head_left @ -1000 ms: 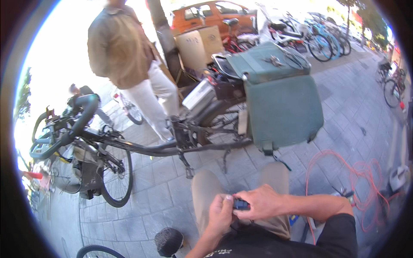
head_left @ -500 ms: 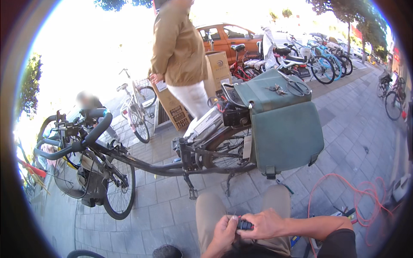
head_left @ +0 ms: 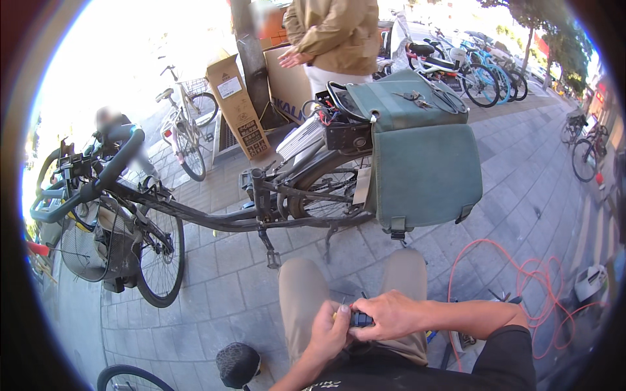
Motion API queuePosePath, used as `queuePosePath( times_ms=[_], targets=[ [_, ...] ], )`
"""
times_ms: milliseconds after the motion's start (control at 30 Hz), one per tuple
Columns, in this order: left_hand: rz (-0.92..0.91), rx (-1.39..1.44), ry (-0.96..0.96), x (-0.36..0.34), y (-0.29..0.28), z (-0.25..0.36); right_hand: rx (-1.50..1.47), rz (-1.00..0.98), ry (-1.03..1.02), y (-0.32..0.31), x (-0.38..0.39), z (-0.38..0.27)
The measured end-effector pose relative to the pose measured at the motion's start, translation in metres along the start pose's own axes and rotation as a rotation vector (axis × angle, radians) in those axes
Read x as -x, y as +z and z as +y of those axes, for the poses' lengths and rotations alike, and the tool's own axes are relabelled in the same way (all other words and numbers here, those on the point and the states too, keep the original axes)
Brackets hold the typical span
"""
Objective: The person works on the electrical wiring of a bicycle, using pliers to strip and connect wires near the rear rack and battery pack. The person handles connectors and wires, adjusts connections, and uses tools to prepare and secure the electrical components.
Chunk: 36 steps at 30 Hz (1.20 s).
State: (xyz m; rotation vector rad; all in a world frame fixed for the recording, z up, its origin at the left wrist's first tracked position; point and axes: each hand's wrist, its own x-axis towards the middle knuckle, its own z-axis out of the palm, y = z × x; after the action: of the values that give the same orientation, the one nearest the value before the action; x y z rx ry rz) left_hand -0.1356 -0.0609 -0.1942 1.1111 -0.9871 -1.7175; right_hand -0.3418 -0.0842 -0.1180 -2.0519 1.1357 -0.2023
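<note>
Above my lap, between my knees, both my hands meet on a small dark ribbed cylindrical piece (head_left: 360,319), with what look like short thin wire ends showing at its top left. My left hand (head_left: 330,330) pinches its left end between thumb and fingers. From the right, my right hand (head_left: 390,315) wraps over the other end. Fingers cover much of the piece, so its exact kind is unclear. Past my knees, a black bicycle (head_left: 228,220) stands sideways, with a green pannier bag (head_left: 427,176) over its rear wheel and a bunch of keys (head_left: 417,99) lying on top.
An orange cable or hose (head_left: 482,242) coils on the paving at right, near tools partly behind my arm. A dark saddle (head_left: 238,365) is at lower left. Beyond the bicycle stand a person in a tan jacket (head_left: 342,32), cardboard boxes (head_left: 236,107) and several parked bicycles (head_left: 482,85).
My hands stay together on the dark piece, with little change of grip. The person in the tan jacket has moved right, uncovering the boxes and a post. My view has shifted slightly.
</note>
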Motion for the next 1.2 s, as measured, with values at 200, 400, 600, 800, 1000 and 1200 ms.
queuePosePath(
  times_ms=[200, 400, 600, 800, 1000, 1200],
  targets=[
    [0.066, 0.025, -0.049, -0.008, 0.003, 0.0, 0.069, 0.066, 0.058, 0.0, -0.003, -0.002],
    [0.163, 0.235, -0.128, -0.021, -0.03, -0.01, 0.086, 0.036, 0.221, -0.002, 0.001, -0.002],
    [0.07, -0.083, -0.031, -0.024, -0.024, -0.024, 0.023, 0.028, 0.083, 0.011, -0.011, -0.001],
    [0.015, 0.028, -0.09, -0.015, -0.019, -0.012, -0.03, 0.013, 0.018, 0.018, -0.019, 0.008],
    [0.013, -0.042, 0.104, -0.009, -0.017, -0.023, -0.06, -0.035, -0.046, 0.01, -0.018, 0.005],
    [0.369, 0.207, -0.134, -0.038, -0.066, -0.026, 0.043, 0.149, 0.099, 0.013, -0.006, 0.016]
  ],
)
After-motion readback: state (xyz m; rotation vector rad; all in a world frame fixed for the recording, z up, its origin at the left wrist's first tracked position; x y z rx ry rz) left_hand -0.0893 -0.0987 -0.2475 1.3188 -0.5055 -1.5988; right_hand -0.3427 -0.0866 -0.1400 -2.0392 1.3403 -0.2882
